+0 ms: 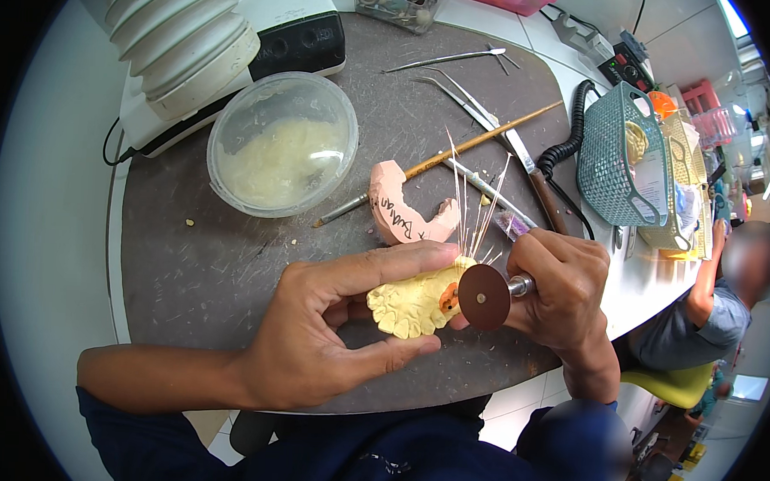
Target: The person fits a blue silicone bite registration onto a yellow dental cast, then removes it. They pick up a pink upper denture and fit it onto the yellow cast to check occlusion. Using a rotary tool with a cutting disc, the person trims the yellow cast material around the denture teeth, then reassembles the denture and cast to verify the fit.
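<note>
Yellow stone, the cast (412,302) sits pinched in your left hand (312,336), thumb below and forefinger along its top, held just above the surface (195,267). Your right hand (563,291) is closed around a handpiece whose brown disc (484,297) stands edge-on against the cast's right end, beside an orange patch. Thin pins (472,206) rise from the cast there. Your left fingers (401,260) lie very near the disc: if the cast twists, the disc could catch a fingertip, bite too deep, or snap the pins. Behind lie a pink cast (399,207), a lidded tub (282,141), steel tools (468,102) and a teal basket (616,156).
</note>
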The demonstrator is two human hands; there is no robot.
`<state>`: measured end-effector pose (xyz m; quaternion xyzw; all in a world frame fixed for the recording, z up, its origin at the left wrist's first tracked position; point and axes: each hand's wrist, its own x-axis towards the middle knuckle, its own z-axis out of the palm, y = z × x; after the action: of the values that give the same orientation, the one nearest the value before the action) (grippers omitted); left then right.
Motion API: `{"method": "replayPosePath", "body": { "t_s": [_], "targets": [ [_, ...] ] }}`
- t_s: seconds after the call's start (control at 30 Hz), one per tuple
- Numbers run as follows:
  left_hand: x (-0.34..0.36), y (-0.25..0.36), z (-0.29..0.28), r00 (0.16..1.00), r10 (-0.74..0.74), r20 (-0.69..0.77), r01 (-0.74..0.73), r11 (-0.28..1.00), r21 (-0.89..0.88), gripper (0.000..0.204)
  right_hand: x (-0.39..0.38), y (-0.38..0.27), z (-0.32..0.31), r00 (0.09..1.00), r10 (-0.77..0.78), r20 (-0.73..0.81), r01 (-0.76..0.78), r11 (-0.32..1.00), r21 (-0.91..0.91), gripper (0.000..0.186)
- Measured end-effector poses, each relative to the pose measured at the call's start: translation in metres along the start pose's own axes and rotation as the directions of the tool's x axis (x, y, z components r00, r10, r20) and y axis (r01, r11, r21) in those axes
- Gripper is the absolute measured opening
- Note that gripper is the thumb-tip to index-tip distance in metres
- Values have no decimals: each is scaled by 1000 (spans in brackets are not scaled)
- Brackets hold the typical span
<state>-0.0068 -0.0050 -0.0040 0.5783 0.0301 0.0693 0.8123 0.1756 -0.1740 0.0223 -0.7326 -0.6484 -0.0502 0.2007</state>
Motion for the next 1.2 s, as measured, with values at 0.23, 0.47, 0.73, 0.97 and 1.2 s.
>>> {"method": "replayPosePath", "body": {
  "t_s": [0.23,0.47,0.73,0.97,1.2],
  "targets": [
    [1,0,0,1000,11,6,-11,1000,3,64,0,0,1,1000,4,-8,-4,1000,5,58],
    [0,1,0,1000,-13,2,13,1000,-11,64,1,1,0,1000,-9,-14,9,1000,-4,58],
    [0,1,0,1000,-4,4,4,1000,-6,64,-1,2,3,999,18,-36,-18,1000,13,60],
    [-2,-2,-1,1000,-4,-7,4,1000,23,65,0,2,3,1000,-9,-21,9,1000,-11,59],
    [0,2,0,1000,-7,3,7,1000,-8,65,2,0,1,999,11,-44,-11,1000,-11,60]
  ]
}}
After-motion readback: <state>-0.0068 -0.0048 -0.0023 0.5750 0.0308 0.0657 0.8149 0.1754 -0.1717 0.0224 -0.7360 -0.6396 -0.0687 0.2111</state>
